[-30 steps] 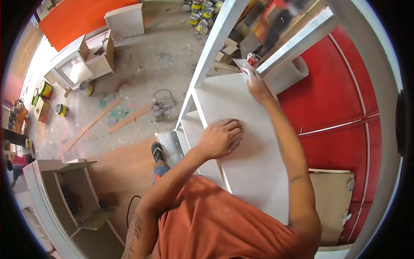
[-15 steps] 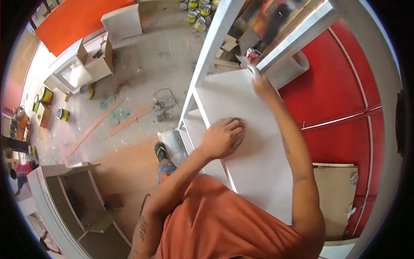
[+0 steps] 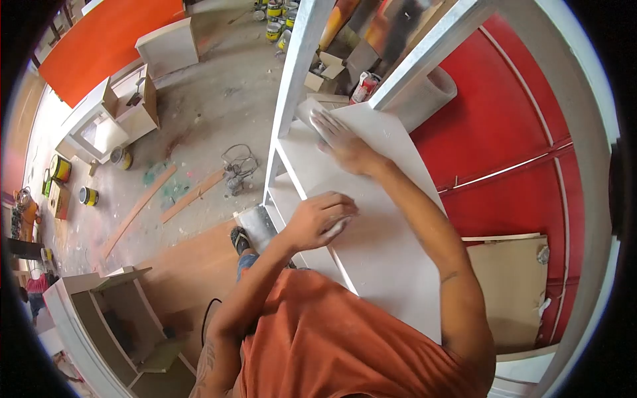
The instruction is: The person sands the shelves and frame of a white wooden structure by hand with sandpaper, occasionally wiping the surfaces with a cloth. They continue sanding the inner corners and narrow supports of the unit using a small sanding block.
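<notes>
My right hand [image 3: 342, 142] lies almost flat near the far end of a white shelf board [image 3: 391, 232], fingers together over a thin pale sheet [image 3: 307, 111] that looks like sandpaper. Part of that sheet shows past the fingertips, beside the metal upright. Closer to me, my left hand [image 3: 315, 222] is curled around a crumpled whitish wad [image 3: 337, 229] over the board's left edge. Its fingers partly cover the wad, and I cannot tell whether it is cloth or paper. A dusty smudge marks the board right of this hand.
A pale metal upright [image 3: 296, 66] rises at the shelf's far left corner. Red panels [image 3: 504, 132] stand on the right. A corded power tool [image 3: 233, 179] and wooden strips [image 3: 192, 197] lie on the floor. An open-fronted cabinet [image 3: 99, 318] stands at lower left; paint cans [image 3: 274, 30] are behind.
My right hand has swept left across the shelf's far end with the pale sheet, from its right edge toward the left upright. My left hand has shifted slightly left, still around the wad.
</notes>
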`<state>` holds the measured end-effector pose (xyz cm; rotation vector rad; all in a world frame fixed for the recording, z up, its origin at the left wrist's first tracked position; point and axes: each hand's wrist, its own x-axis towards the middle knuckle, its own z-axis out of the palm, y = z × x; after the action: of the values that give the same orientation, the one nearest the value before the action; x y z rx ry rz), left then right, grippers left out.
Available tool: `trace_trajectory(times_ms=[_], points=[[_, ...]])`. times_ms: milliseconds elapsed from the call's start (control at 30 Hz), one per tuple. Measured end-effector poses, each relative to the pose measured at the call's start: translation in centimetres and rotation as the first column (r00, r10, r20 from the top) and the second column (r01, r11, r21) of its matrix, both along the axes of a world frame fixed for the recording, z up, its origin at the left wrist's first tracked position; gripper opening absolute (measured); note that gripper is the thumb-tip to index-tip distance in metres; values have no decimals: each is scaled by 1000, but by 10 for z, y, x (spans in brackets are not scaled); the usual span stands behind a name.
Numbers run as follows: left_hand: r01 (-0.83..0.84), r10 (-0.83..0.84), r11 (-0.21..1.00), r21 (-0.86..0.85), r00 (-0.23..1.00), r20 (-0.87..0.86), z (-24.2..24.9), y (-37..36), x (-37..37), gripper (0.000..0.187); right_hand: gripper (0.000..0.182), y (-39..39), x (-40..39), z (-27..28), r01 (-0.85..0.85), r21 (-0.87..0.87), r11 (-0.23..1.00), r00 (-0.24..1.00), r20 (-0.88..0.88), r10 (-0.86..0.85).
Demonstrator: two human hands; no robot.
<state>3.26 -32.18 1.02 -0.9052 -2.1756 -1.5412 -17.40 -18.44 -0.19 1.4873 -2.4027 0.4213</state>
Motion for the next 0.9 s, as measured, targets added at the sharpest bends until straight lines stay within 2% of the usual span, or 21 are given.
trace_trajectory(times_ms=[33,67,100,133,200,233,267,333,367,400,467,533,567,600,667,700,733,800,900], points=[[13,-15,997,76,999,34,-2,-8,6,23,51,12,1,14,94,65,993,977,188,-105],[15,-18,997,78,999,37,-2,-14,12,23,53,27,2,23,171,148,974,907,364,-214],[-38,32,996,78,996,82,0,-20,19,22,55,44,-27,11,182,188,965,969,135,-209],[-88,79,994,71,989,123,1,-26,25,21,55,43,-30,-2,182,187,965,969,134,-209],[-112,101,990,85,987,127,-1,-35,32,22,57,30,-39,-17,422,55,905,895,132,-426],[-151,136,984,94,980,143,-5,-37,35,22,59,21,-31,-28,353,125,927,928,78,-364],[-191,173,976,105,972,160,-9,-40,38,22,59,17,-12,-27,355,126,926,927,80,-367],[-205,182,973,109,964,194,-16,-52,43,20,57,8,26,5,30,118,993,983,179,-51],[-226,196,969,99,949,248,-22,-59,48,20,57,20,26,27,200,174,964,898,360,-252],[-245,210,966,85,931,298,-25,-65,54,21,54,38,-12,10,224,146,964,926,275,-257],[-267,238,962,53,919,315,-33,-77,60,19,51,39,-39,-1,322,128,938,941,70,-333],[-325,268,929,176,921,284,-57,-86,57,17,50,10,-22,-30,324,78,943,941,82,-330],[-384,351,921,71,894,279,-52,-90,56,16,49,-1,-4,-34,318,44,947,942,96,-321],[-384,351,920,73,893,281,-47,-93,56,16,49,3,8,-27,318,47,947,942,97,-321],[-392,336,918,61,849,407,-40,-100,58,19,51,3,34,18,-25,40,999,953,302,11],[-388,343,921,43,855,390,-46,-106,62,23,53,23,15,16,154,111,982,933,309,-182],[-389,344,920,38,852,395,-45,-107,66,23,54,48,-38,-25,234,112,966,961,121,-247],[-447,337,884,136,812,476,-38,-111,70,27,54,49,-53,-21,339,81,937,936,70,-345],[-468,366,871,146,819,442,-42,-110,48,27,52,7,-12,-44,293,117,949,940,144,-308]])
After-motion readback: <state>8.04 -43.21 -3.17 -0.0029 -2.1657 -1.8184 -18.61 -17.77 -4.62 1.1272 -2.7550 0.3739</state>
